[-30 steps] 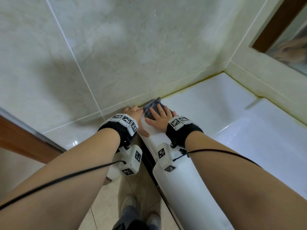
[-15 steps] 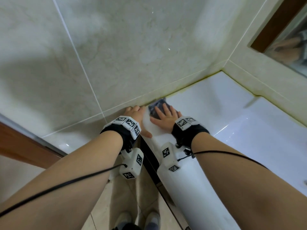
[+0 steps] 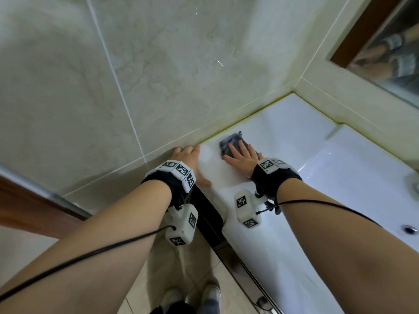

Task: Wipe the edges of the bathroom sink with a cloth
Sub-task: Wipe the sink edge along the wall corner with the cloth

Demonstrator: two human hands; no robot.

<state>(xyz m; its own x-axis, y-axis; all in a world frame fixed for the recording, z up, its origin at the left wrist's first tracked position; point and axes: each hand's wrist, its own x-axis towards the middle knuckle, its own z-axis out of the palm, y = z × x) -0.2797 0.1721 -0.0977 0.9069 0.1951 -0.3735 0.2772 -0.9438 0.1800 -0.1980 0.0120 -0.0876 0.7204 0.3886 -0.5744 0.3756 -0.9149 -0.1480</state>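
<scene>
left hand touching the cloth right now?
Apart. Head view: bare white sink rim shows between the left hand and the cloth, which the right hand presses flat.

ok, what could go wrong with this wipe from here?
The right hand presses the cloth with flat fingers, ungripped, so it may bunch or slip out. The cloth lies just short of the yellowed seam at the wall; the pass may miss it.
</scene>
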